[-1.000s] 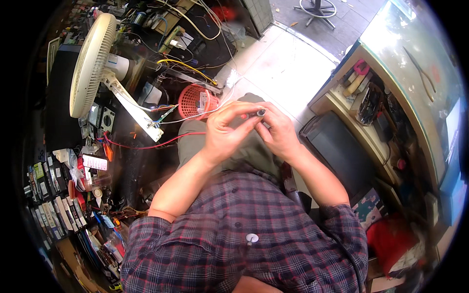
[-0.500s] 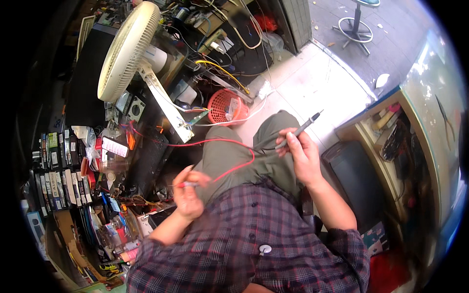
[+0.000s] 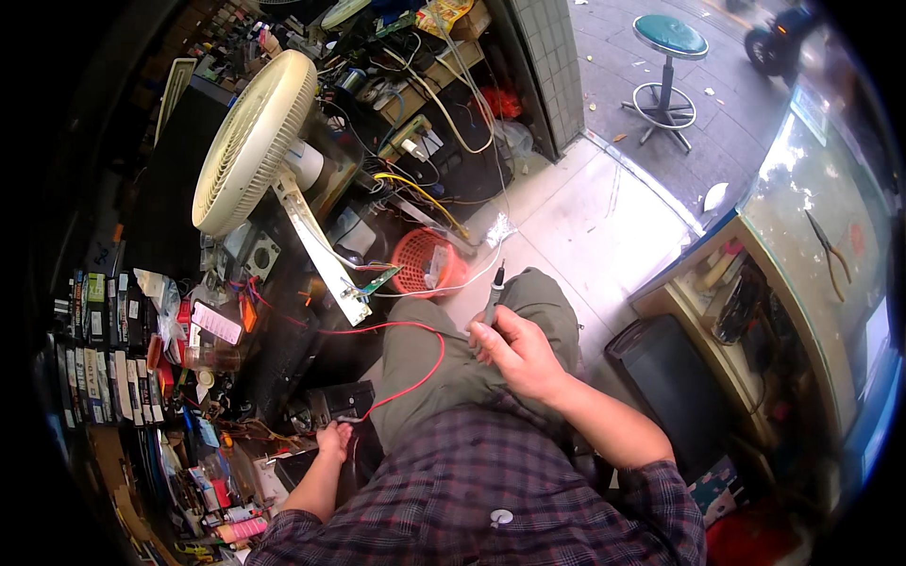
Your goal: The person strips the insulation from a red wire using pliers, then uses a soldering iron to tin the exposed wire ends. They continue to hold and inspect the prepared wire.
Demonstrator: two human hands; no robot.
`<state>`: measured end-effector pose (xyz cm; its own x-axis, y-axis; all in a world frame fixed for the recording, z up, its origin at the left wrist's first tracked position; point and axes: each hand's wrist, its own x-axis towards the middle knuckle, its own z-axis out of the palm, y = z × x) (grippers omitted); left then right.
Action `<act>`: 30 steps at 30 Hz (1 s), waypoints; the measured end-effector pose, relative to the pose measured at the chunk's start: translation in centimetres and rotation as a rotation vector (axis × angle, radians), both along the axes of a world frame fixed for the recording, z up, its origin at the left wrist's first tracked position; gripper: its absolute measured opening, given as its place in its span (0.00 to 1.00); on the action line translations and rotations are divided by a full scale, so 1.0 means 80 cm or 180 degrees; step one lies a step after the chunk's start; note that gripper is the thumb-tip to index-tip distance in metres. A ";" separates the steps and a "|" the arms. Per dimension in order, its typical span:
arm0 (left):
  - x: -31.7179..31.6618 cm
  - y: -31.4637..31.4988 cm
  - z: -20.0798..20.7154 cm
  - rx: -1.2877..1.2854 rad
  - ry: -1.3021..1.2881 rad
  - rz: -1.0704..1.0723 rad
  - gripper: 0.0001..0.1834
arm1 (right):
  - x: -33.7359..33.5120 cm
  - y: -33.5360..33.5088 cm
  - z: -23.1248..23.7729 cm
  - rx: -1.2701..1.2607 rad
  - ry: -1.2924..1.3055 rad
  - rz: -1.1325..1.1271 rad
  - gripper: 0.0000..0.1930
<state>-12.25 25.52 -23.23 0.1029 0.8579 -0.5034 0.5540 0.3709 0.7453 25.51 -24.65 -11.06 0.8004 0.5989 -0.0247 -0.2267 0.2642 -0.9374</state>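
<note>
Gripping a dark multimeter probe (image 3: 494, 297) in a closed fist, the right hand (image 3: 517, 351) rests on the person's right thigh, the probe's long axis running nearly upright in the picture, tip pointing away from the body toward the red plastic basket (image 3: 427, 264). A red lead wire (image 3: 415, 377) loops from near this hand across the olive trousers (image 3: 429, 363) and down to the left. The left hand (image 3: 333, 441) reaches low beside the left knee, touching a dark box-shaped device (image 3: 342, 401); its fingers curl over the box's near edge, though whether they clamp it cannot be told. The two hands are well apart, the lead bridging them. The right hand is the nearer to the white fan stand (image 3: 321, 259) and the small green circuit board (image 3: 377, 281) at its foot; both lie ahead and to the left of the probe tip. A white cable (image 3: 444, 288) crosses between tip and board. The cream fan head (image 3: 253, 141) tilts above cluttered shelving.
</note>
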 end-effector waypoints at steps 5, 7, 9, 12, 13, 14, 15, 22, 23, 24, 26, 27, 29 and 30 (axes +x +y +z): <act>0.044 -0.133 0.109 0.0101 0.2205 -0.2758 0.38 | 0.002 0.030 0.030 0.0056 -0.0064 -0.0118 0.19; -0.009 -0.120 0.100 0.1799 0.2147 -0.3440 0.37 | 0.014 0.046 0.040 0.0085 -0.0180 -0.0121 0.19; 0.002 -0.143 0.106 0.1593 0.2150 -0.3106 0.35 | 0.028 0.064 0.047 -0.0047 -0.0392 -0.0169 0.19; -0.013 -0.138 0.102 0.1805 0.1874 -0.3137 0.32 | 0.045 0.096 0.075 0.0011 -0.0538 -0.0305 0.19; -0.017 -0.136 0.099 0.1877 0.1792 -0.3164 0.31 | 0.051 0.105 0.081 0.0005 -0.0608 -0.0327 0.19; -0.021 -0.137 0.097 0.1835 0.1791 -0.3158 0.31 | 0.054 0.113 0.090 -0.0037 -0.0586 -0.0209 0.16; -0.015 -0.144 0.099 0.1840 0.1818 -0.3126 0.31 | 0.060 0.121 0.099 -0.0083 -0.0585 -0.0102 0.13; -0.117 -0.041 -0.048 0.1352 0.1100 -0.3967 0.32 | 0.074 0.179 0.163 -0.0158 -0.0840 -0.0116 0.16; -0.144 0.002 -0.091 0.1268 0.0999 -0.4144 0.32 | 0.081 0.180 0.161 -0.0198 -0.0792 -0.0187 0.16; -0.148 0.024 -0.109 0.1198 0.0875 -0.4258 0.32 | 0.082 0.181 0.157 -0.0220 -0.0765 -0.0207 0.16; -0.132 0.020 -0.133 0.0876 0.1096 -0.4299 0.32 | 0.069 0.195 0.157 -0.0297 -0.0667 -0.0207 0.16; -0.118 0.010 -0.141 0.0725 0.1188 -0.4271 0.32 | 0.065 0.202 0.163 -0.0316 -0.0607 -0.0208 0.16; -0.096 -0.003 -0.119 0.0499 0.1482 -0.4194 0.32 | 0.068 0.210 0.163 -0.0264 -0.0455 -0.0181 0.15; -0.090 -0.006 -0.119 0.0409 0.1573 -0.4189 0.32 | 0.069 0.213 0.161 -0.0289 -0.0410 -0.0170 0.15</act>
<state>-19.48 25.07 -32.74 0.6916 0.3161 -0.6494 0.6475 -0.6697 0.3636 30.99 -7.60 1.85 0.8311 0.5554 0.0280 -0.0910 0.1856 -0.9784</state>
